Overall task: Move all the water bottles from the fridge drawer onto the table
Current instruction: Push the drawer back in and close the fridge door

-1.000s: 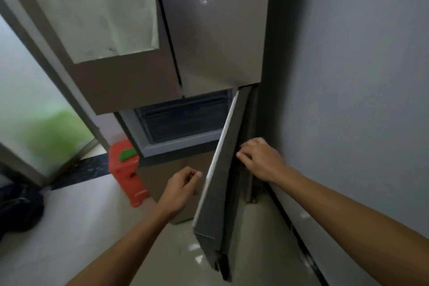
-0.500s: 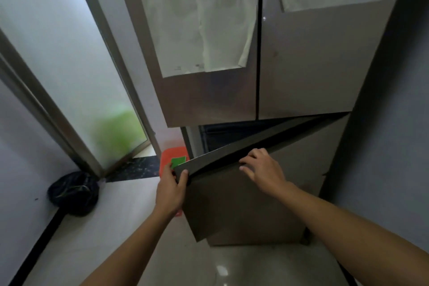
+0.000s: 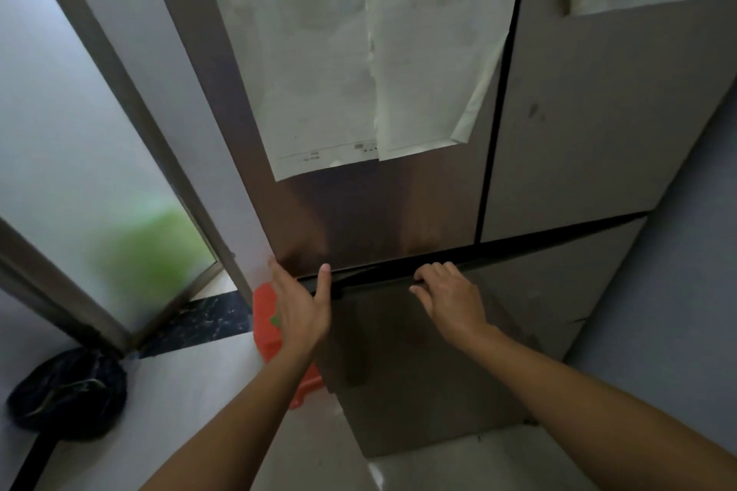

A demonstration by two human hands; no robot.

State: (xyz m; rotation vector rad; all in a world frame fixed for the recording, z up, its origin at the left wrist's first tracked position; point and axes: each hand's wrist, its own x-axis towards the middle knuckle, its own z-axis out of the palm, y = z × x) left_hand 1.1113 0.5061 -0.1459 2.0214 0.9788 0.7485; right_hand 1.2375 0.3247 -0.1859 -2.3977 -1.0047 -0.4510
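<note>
At 8 o'clock a black bag [image 3: 67, 391] slumps on the floor below the frosted pane [image 3: 79, 132]. Just left of centre an orange stool [image 3: 265, 315] stands beside the fridge, partly behind the left hand [image 3: 299, 303]. That hand's fingers lie straight and spread against the free corner of the lower door [image 3: 399, 363], holding nothing. At its 3 o'clock, the right hand [image 3: 450, 299] hooks curled fingers over the door's top edge, where a dark slit shows under the upper door [image 3: 359, 219]. The water bottles and fridge drawer are out of sight, presumably behind this door. Pushed home, the door could pinch the right fingertips in the slit; swung wide, it may strike the stool.
</note>
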